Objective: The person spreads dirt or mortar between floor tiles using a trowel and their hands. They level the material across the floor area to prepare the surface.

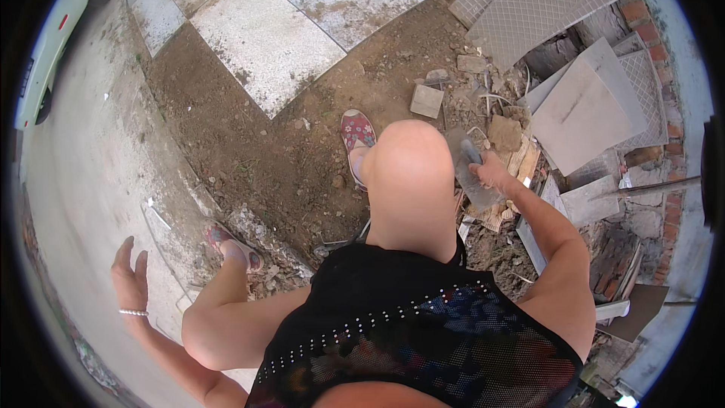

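My right hand [490, 171] grips the handle of a plastering trowel [474, 187], whose flat grey blade hangs over the rubble beside my raised knee. Part of the blade's edge is hidden by the knee. Off to the left, my left hand [130, 283] is held out with its fingers apart and nothing in it, above the pale concrete pavement [85, 181]. Close to the trowel lie a brown broken block [504, 133] and splintered wood pieces [516, 164]. A small square block [426, 101] rests on the soil farther ahead.
Pale paving slabs [272, 39] lie ahead on bare soil [226, 130]. Tiles [589, 105] and ribbed panels [538, 5] lean at the right near a brick-edged wall [657, 39]. A long metal shaft [657, 187] juts in there. A parked vehicle [56, 39] stands far left.
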The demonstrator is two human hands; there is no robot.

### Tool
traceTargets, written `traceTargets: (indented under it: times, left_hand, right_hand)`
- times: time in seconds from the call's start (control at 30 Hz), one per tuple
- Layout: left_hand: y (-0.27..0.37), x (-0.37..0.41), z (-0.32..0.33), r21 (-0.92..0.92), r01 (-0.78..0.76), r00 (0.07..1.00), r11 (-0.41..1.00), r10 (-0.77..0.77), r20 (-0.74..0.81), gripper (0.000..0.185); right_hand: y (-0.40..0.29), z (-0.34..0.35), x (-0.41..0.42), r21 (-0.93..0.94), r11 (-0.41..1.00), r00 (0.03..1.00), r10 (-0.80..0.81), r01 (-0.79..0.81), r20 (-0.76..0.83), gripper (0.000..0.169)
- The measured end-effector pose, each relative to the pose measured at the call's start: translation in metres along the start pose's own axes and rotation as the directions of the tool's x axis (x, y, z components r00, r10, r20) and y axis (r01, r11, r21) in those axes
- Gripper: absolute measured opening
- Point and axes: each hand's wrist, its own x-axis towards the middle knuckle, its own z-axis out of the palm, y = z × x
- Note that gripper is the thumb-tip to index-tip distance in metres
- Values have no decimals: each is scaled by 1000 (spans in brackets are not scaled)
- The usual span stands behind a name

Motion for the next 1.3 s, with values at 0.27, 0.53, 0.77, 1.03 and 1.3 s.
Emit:
traceTargets:
  times: [0.27,0.53,0.77,1.03,1.3]
  left_hand:
    - [123,-9,-52,99,-168,983,981,159,88,39]
    - [148,-11,-27,56,-133,970,990,119,210,40]
    - [139,17,8,2,-51,959,999,49,280,38]
    - [134,15,4,-2,-145,965,989,142,221,39]
    - [95,19,-37,-44,-52,978,998,60,198,37]
  right_hand:
    - [-2,88,45,262,956,990,-118,133,-74,37]
    - [-35,169,149,29,956,904,-265,291,-335,46]
    - [-37,167,169,0,927,877,-354,374,-324,44]
    - [-53,168,158,14,825,750,-507,565,-424,42]
    - [-157,126,104,-113,671,672,-740,733,-42,39]
